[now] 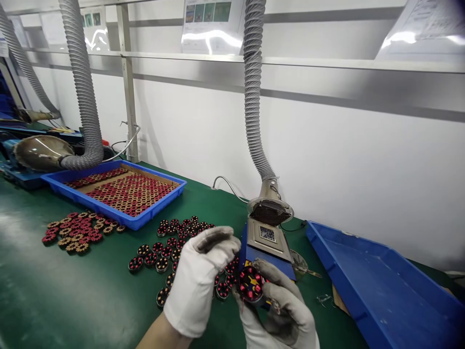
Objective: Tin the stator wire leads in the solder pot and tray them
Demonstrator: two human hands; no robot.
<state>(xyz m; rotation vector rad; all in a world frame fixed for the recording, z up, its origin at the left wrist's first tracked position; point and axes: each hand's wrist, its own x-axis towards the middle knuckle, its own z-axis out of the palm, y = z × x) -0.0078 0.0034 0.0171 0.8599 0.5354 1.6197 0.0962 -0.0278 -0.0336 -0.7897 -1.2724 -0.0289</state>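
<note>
In my gloved right hand [281,303] is a round motor stator [250,285], gripped by its rim between thumb and fingers. Its face shows red windings around a dark and yellowish centre. My gloved left hand [198,278] hovers just left of it, fingers bent and closed together. Whatever the left fingertips may hold is hidden. Behind both hands sits a blue solder pot [269,254] with a metal top plate and a small square bath [268,234] of shiny material. Many similar stators [162,264] lie loose on the green table, some partly covered by my left hand.
A blue tray [134,221] full of stator cores stands at the left, with a loose pile of cores [78,232] before it. Another blue tray [385,286] is at the right. An extraction hose [253,87] hangs with its hood [271,208] over the pot.
</note>
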